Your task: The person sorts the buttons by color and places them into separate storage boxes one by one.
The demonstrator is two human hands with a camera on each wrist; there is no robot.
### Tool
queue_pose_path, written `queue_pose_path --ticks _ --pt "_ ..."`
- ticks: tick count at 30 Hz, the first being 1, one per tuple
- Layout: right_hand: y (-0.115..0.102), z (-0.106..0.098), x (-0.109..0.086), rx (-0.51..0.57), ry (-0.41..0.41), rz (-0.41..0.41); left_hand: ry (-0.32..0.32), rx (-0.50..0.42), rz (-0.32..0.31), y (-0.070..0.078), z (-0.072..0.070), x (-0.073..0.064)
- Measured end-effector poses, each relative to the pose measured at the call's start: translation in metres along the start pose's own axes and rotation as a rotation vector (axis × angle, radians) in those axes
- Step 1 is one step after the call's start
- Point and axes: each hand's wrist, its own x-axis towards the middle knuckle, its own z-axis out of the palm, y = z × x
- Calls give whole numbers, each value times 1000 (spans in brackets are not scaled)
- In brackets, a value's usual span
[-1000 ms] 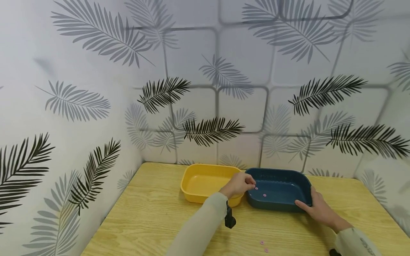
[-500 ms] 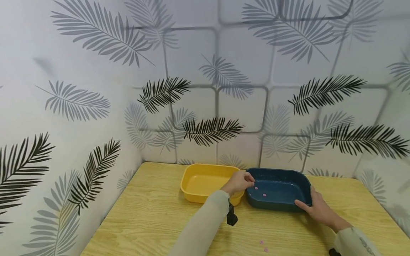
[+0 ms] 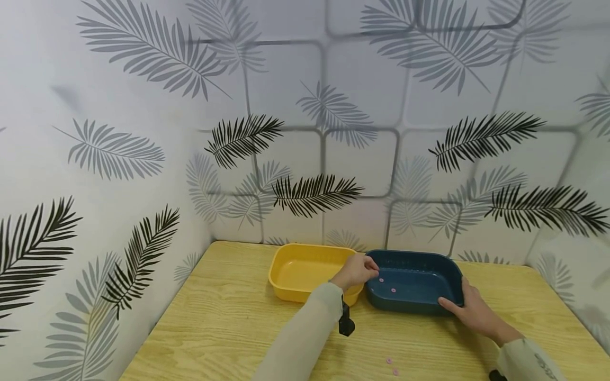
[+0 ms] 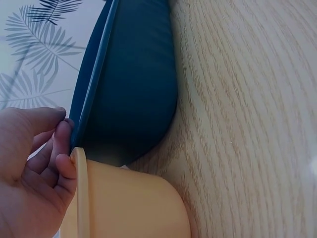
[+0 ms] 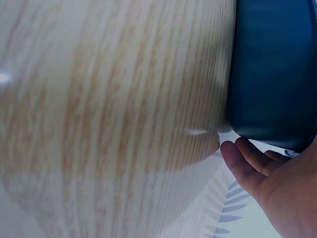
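Observation:
A dark blue plastic basin [image 3: 410, 306] stands on the table, its left end close to a yellow basin [image 3: 290, 293]. My left hand [image 3: 355, 271] hovers where the two rims meet, fingers curled and fingertips at the blue rim. In the left wrist view the thumb and forefinger of the left hand [image 4: 34, 168] come together; whether something small sits between them is hidden. My right hand [image 3: 476, 312] holds the blue basin's right end, thumb at the front rim and fingers along the outside. Inside the blue basin lie two small pink rings, one ring [image 3: 393, 290] nearer the middle.
On the wooden table [image 3: 214, 317], two more small pink rings [image 3: 388, 361] lie near the front edge. Leaf-patterned walls [image 3: 352, 222] rise behind the table and at its left. A black wrist camera [image 3: 346, 324] hangs under the left sleeve.
My left hand has drawn back very slightly from the pink rings in the blue basin, then stayed put. The right hand and both basins keep their places.

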Motion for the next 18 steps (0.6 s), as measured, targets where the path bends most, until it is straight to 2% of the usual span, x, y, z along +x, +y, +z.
queue_pose_path --ticks 7,10,15,18 --pt "-2 1 0 3 2 -2 -17 -25 51 -5 0 0" --pt "-2 1 0 8 3 -4 -39 -1 81 -4 -3 -5" --pt "-1 0 0 7 7 -9 -120 52 130 5 -9 -23" --pt "0 0 1 4 9 -13 -201 99 198 9 -9 -38"
